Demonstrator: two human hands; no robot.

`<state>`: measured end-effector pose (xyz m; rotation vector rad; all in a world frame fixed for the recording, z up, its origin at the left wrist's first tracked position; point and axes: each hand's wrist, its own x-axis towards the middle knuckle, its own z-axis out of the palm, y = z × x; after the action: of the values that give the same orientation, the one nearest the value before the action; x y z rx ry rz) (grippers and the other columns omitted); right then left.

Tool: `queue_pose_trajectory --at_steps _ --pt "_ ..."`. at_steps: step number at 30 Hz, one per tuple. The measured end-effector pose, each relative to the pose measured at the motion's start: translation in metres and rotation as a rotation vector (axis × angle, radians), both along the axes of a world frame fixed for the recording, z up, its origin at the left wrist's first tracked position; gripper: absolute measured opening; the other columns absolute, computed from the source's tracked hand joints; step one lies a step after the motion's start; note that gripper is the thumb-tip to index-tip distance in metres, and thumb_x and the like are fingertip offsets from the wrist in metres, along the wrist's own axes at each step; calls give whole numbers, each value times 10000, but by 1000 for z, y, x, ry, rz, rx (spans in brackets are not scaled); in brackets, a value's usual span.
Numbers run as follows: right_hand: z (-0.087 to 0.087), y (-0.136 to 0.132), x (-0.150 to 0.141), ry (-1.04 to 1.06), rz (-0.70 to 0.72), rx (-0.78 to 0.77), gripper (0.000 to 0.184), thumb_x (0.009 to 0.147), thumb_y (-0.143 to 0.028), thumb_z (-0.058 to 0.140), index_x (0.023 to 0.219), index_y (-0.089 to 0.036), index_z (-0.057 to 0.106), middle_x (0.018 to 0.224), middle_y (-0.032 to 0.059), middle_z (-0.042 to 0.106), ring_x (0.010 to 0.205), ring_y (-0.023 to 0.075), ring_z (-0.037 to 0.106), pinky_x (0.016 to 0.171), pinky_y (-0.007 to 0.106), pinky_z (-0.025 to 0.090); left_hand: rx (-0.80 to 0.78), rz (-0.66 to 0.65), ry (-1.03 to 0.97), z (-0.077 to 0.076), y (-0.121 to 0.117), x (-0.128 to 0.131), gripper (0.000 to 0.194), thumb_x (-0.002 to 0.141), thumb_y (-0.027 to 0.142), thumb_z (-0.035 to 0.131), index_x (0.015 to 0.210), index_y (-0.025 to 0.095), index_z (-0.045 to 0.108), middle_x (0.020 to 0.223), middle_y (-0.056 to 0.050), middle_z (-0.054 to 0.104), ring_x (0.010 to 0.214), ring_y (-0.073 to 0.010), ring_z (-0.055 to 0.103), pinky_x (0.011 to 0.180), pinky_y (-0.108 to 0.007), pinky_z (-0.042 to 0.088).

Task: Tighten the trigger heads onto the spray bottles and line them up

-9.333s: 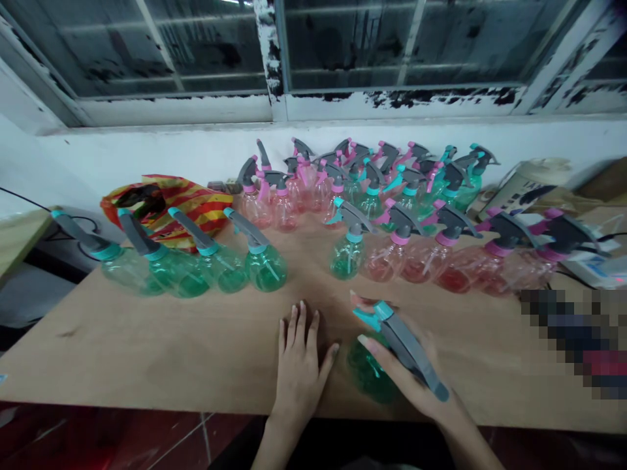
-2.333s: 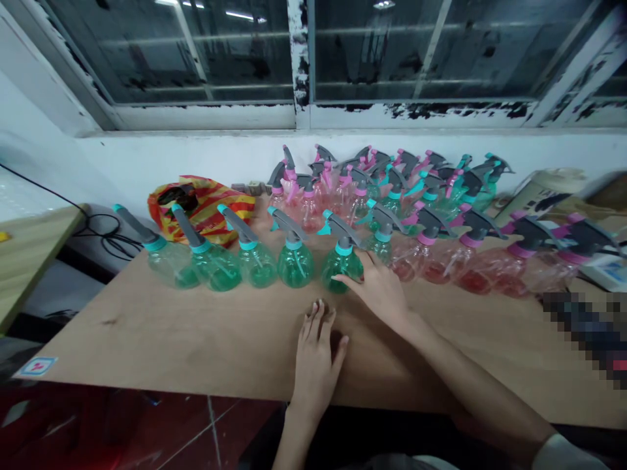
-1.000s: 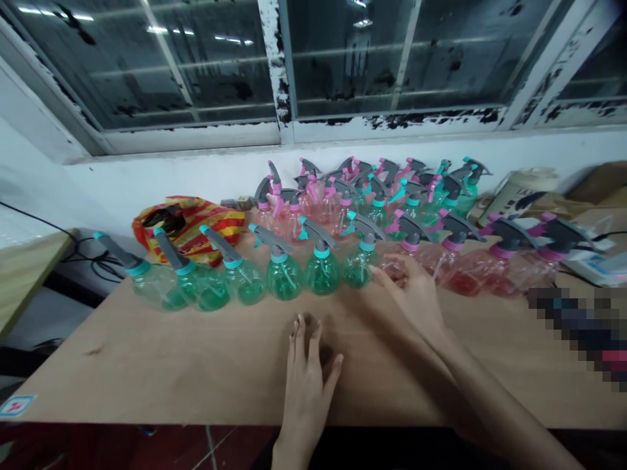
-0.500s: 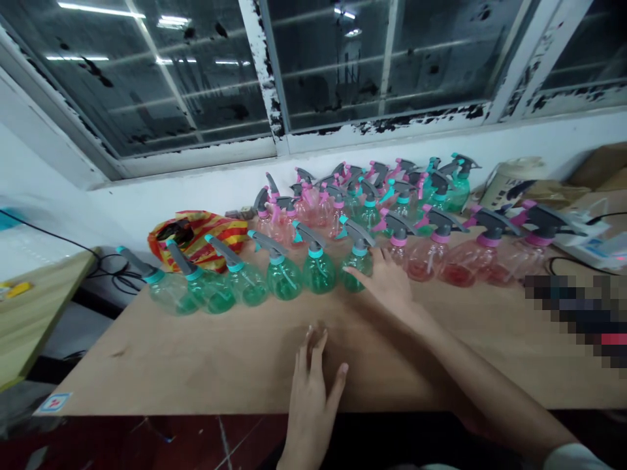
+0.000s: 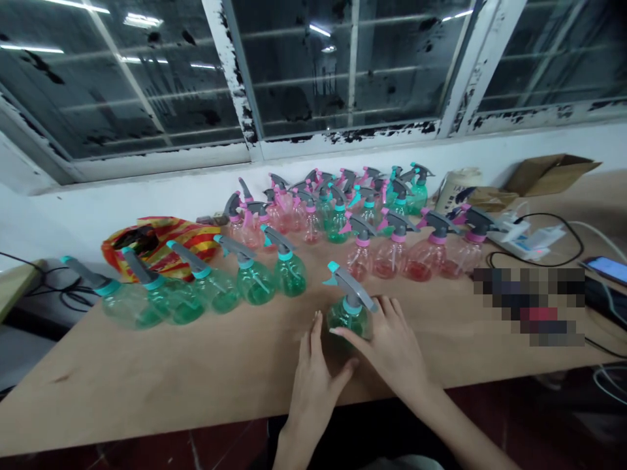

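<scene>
A green spray bottle (image 5: 349,312) with a grey trigger and teal collar stands upright near the wooden table's (image 5: 147,385) front edge. My right hand (image 5: 392,349) is wrapped round its body from the right. My left hand (image 5: 316,382) lies flat on the table just left of the bottle, fingers stretched out, thumb close to its base. Behind, a row of green spray bottles (image 5: 252,279) runs to the left and a row of pink spray bottles (image 5: 392,256) runs to the right.
A cluster of mixed pink and green bottles (image 5: 333,199) stands by the wall under the window. A red-yellow striped bag (image 5: 161,245) lies at back left. A white tub (image 5: 458,186), cardboard box (image 5: 548,171), power strip (image 5: 524,234), cables and a phone (image 5: 607,267) sit at right.
My right hand has closed on a green bottle from the row and drawn it toward the near edge. My left hand stays flat. The view has swung to the right.
</scene>
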<state>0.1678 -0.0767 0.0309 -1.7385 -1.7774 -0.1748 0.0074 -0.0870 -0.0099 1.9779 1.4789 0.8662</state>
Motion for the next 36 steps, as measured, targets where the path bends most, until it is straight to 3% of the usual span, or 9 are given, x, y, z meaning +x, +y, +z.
queue_pose_trajectory --at_steps 3,7,10,13,16,19,25,31,36 --pt "-4 -10 1 28 33 3 652 790 -730 494 1028 -129 588 964 179 646 886 341 594 780 520 522 -6 -12 20 0 0 5 873 821 319 685 1520 260 164 1521 -123 374 1397 -317 354 1073 -512 399" --pt "-8 -14 1 169 117 -30 716 765 -715 564 1174 -126 554 1118 196 636 1051 370 575 881 573 482 -59 -60 -3 5 0 4 809 823 237 666 1502 267 227 1509 -105 402 1388 -296 376 1088 -494 387" --pt "-6 -8 6 321 247 -80 695 743 -664 640 1239 -190 531 1296 170 568 1237 374 490 994 607 410 -71 -98 -49 11 0 2 776 837 259 678 1490 258 258 1469 -109 450 1354 -278 427 1091 -479 383" --pt "2 2 11 586 419 -155 699 754 -561 693 1330 -249 450 1377 126 526 1295 326 473 1036 556 413 -94 -104 -74 16 -1 2 810 820 345 723 1488 258 273 1416 -115 500 1315 -281 473 1076 -480 397" --pt "12 10 13 786 523 -201 637 785 -457 701 1340 -289 438 1374 96 548 1250 298 536 1014 514 455 -134 -108 -62 19 -4 4 813 804 397 739 1479 261 306 1404 -127 513 1310 -303 475 1067 -508 396" --pt "21 15 11 838 545 -199 490 808 -410 691 1253 -272 540 1250 96 633 1174 307 597 964 478 497 -188 -96 -40 19 -7 8 807 785 436 748 1460 241 350 1445 -150 475 1338 -340 438 1071 -550 372" --pt "29 16 12 807 546 -191 329 857 -379 639 1164 -265 601 1075 74 695 1082 295 651 864 403 542 -204 -119 -42 21 -8 16 868 776 469 752 1483 244 302 1468 -147 453 1348 -327 427 1082 -531 364" --pt "26 15 15 768 544 -166 198 888 -310 600 1078 -256 606 994 46 700 1044 251 665 840 349 539 -141 -181 71 20 -5 -7 982 775 520 730 1531 256 162 1579 -136 266 1451 -347 210 1132 -588 262" --pt "23 17 13 775 530 -112 191 880 -276 613 1070 -253 616 952 35 713 870 212 708 715 298 554 50 -22 151 6 5 -38 680 971 383 485 1534 283 119 1599 -102 224 1462 -280 196 1154 -567 224"
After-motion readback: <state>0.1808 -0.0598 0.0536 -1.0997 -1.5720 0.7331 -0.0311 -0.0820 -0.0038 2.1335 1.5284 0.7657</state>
